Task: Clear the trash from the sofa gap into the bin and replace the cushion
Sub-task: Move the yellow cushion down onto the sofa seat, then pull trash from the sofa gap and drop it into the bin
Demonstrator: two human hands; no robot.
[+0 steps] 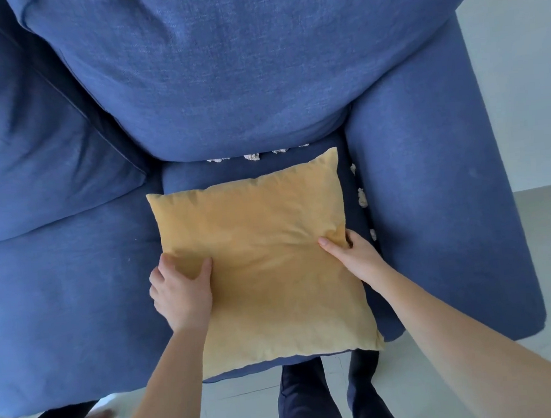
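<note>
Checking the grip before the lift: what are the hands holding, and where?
Both hold the yellow cushion: left hand on its left edge, right hand on its right edge.

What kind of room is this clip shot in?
Probably a home living room: a blue fabric sofa, a square mustard-yellow throw cushion on its seat, and pale floor tiles.

No readable text, label, brand, number or sign anywhere. Plain yellow fabric on cushion (258,259) between the two gripping hands, no tag or print. Plain blue weave on sofa (224,81) beyond grip, no logo. Crumpled paper scraps (362,198) beside right grip too small to read.
</note>
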